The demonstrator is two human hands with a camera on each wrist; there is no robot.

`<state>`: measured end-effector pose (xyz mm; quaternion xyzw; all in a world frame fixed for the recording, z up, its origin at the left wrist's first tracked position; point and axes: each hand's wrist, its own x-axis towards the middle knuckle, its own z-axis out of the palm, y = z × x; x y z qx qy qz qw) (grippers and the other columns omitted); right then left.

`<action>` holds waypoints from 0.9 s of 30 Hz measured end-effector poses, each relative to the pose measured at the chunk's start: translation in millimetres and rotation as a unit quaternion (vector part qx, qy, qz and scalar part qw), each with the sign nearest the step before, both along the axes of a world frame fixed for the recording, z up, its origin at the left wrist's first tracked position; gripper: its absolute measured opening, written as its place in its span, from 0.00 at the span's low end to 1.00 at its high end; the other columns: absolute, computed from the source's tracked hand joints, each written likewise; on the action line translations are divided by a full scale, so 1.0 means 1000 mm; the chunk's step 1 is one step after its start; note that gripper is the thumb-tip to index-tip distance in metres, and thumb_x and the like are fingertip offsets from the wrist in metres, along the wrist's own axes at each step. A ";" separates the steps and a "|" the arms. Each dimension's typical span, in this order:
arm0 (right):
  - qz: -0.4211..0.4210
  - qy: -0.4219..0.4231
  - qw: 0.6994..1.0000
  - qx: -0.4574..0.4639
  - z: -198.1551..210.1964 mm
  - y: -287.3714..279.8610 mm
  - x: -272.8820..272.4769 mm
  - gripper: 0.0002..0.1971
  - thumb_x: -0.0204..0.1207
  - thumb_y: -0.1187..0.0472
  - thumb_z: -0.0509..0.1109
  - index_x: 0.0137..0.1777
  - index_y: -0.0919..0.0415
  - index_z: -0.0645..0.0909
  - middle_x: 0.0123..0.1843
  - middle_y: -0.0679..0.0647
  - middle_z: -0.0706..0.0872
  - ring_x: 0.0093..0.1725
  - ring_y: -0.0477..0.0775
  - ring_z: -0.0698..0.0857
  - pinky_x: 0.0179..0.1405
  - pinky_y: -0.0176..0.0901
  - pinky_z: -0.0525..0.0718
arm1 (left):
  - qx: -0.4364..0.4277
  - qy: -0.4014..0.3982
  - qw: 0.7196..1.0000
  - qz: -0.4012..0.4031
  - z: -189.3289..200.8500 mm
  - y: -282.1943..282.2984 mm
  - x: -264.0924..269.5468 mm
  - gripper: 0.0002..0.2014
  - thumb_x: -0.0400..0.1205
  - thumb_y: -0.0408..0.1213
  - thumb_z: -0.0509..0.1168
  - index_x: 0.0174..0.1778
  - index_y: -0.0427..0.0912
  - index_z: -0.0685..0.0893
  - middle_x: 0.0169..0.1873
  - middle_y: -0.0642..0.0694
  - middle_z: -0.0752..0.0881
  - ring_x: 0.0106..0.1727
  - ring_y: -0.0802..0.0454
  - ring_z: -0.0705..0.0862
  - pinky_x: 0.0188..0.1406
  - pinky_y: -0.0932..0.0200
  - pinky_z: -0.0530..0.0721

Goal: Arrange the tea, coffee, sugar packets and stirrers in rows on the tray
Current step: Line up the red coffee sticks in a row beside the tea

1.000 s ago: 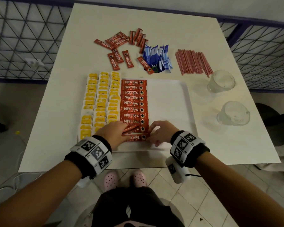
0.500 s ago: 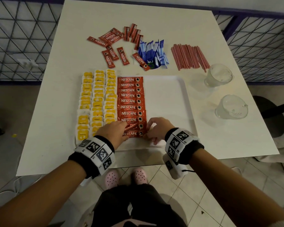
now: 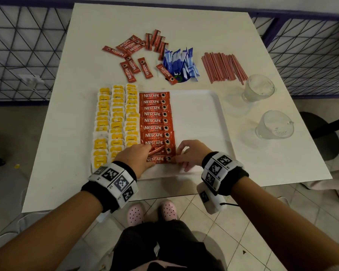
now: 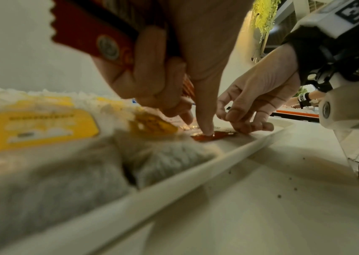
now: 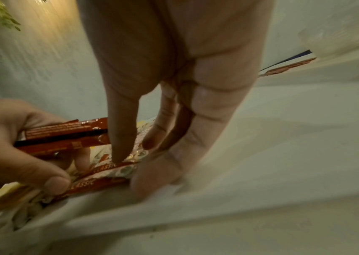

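Observation:
A white tray (image 3: 200, 118) holds three columns of yellow tea bags (image 3: 115, 122) and one column of red coffee sticks (image 3: 155, 122). My left hand (image 3: 151, 153) grips a few spare coffee sticks (image 3: 157, 150) (image 4: 91, 32) (image 5: 65, 136), and one of its fingers (image 4: 204, 127) presses the nearest laid stick (image 3: 158, 159). At that stick's right end my right hand (image 3: 179, 157) touches the stick ends with its fingertips (image 5: 121, 138). Loose coffee sticks (image 3: 133, 55), blue sugar packets (image 3: 180, 63) and red stirrers (image 3: 221, 67) lie on the table beyond the tray.
Two clear glass cups (image 3: 258, 88) (image 3: 274, 124) stand on the table right of the tray. The tray's right half is bare. Its near rim (image 5: 174, 215) lies just under my hands, close to the table's front edge. A metal mesh fence surrounds the table.
Both hands stay at the near end of the coffee column, shifting only slightly against the last sticks. The left hand keeps its spare sticks.

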<state>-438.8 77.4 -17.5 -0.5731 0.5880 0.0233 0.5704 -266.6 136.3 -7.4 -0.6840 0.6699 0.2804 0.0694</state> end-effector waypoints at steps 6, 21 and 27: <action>0.041 -0.076 0.995 -0.040 0.027 -0.005 0.000 0.12 0.71 0.64 0.75 0.51 0.56 0.78 0.41 0.54 0.84 0.33 0.50 0.84 0.40 0.40 0.87 | 0.008 0.109 0.991 0.073 0.016 -0.007 0.005 0.17 0.78 0.51 0.67 0.55 0.42 0.78 0.51 0.44 0.85 0.49 0.48 0.82 0.44 0.61 0.76; 0.037 -0.179 0.979 -0.087 0.062 -0.029 0.018 0.06 0.72 0.66 0.73 0.38 0.58 0.79 0.32 0.52 0.84 0.24 0.42 0.82 0.27 0.30 0.83 | 0.123 0.454 0.840 0.271 0.057 -0.011 0.016 0.18 0.84 0.47 0.54 0.37 0.37 0.75 0.09 0.49 0.75 0.07 0.63 0.61 0.08 0.72 0.58; 0.066 -0.158 0.981 -0.093 0.058 -0.032 0.012 0.08 0.67 0.66 0.77 0.35 0.54 0.83 0.37 0.50 0.86 0.41 0.47 0.84 0.51 0.38 0.82 | 0.100 0.494 0.799 0.328 0.039 -0.006 0.032 0.06 0.82 0.35 0.63 0.51 0.40 0.82 0.24 0.45 0.82 0.10 0.61 0.63 0.09 0.70 0.62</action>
